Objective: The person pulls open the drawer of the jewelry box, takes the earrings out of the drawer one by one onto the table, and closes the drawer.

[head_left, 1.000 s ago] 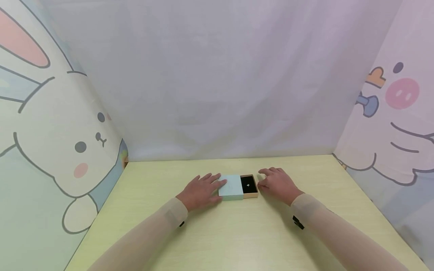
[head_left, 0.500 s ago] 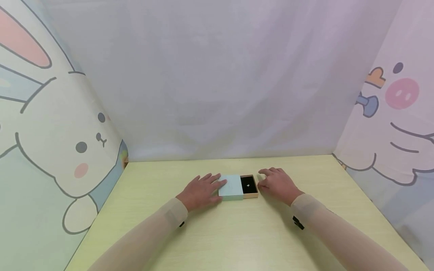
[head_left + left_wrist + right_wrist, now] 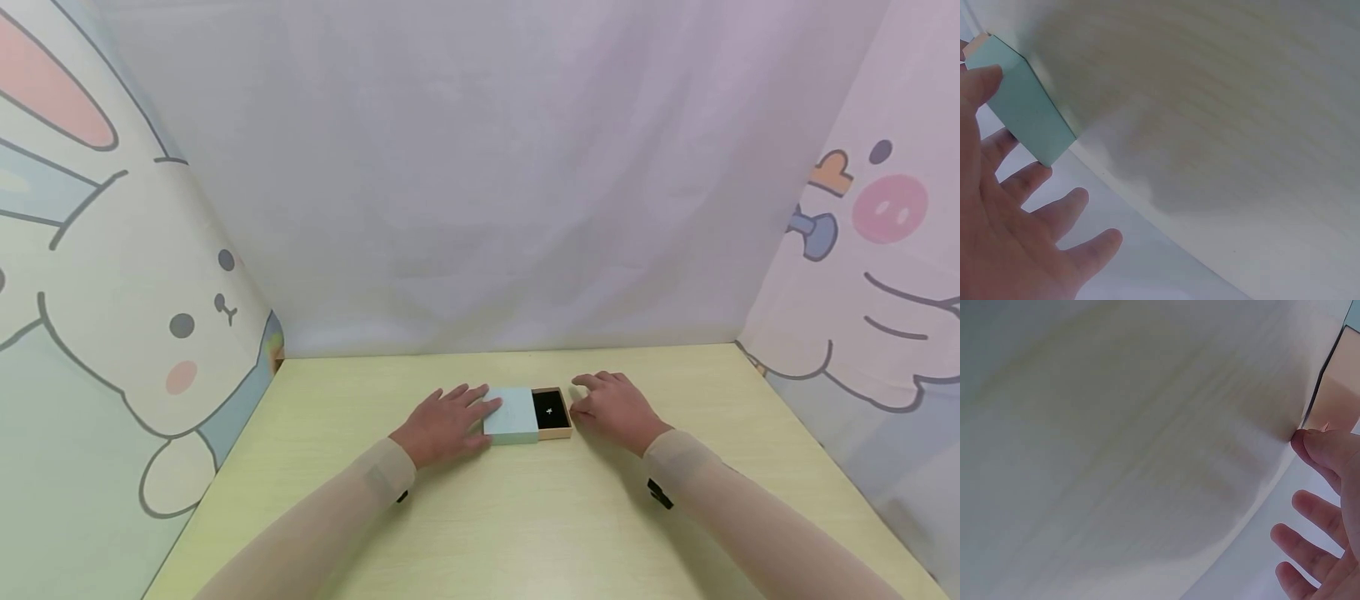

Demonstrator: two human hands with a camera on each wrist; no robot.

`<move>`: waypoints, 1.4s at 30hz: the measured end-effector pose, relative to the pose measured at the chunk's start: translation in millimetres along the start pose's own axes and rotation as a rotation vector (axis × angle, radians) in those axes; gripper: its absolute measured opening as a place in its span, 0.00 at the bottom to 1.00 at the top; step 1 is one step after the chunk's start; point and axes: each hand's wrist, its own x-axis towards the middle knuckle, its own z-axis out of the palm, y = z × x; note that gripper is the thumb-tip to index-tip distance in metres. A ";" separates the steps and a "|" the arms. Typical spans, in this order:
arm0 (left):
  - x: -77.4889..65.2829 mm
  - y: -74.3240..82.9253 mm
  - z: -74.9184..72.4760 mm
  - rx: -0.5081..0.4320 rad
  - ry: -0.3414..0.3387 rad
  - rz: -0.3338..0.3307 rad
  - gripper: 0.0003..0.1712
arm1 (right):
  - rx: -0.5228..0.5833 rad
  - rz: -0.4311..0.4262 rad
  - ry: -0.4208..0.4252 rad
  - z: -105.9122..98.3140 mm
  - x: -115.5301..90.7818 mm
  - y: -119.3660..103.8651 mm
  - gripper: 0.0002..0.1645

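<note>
Pale curtain [image 3: 487, 183] hangs beyond the far edge of a light surface [image 3: 525, 517]. Mid-surface, the left hand [image 3: 442, 425], fingers spread, touches the left part of a mint cover [image 3: 513, 417]; the right hand [image 3: 618, 412] pinches the right end of its protruding brown tray [image 3: 555, 432], whose black lining [image 3: 542, 400] bears a small pale piece [image 3: 549, 411].

Could pass from the near side across the tabletop [image 3: 517, 525], between both sleeves [image 3: 322, 521], up to the front of the pale blue cover [image 3: 517, 417]. Was blocked at the cover's left end by the left hand [image 3: 442, 427], and at the brown tray's [image 3: 555, 433] right end by the right hand [image 3: 617, 410]. Could also slip behind, along the narrower strip before the white curtain [image 3: 480, 208].
</note>
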 end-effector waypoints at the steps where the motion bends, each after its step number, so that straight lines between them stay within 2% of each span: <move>1: 0.1 0.1 -0.1 -0.001 -0.002 -0.001 0.40 | 0.000 0.000 0.000 -0.1 -0.1 0.1 0.04; 42: 2.9 1.8 -0.8 -0.005 -0.024 -0.008 0.40 | -0.008 0.016 -0.027 -3.6 -1.1 4.0 0.05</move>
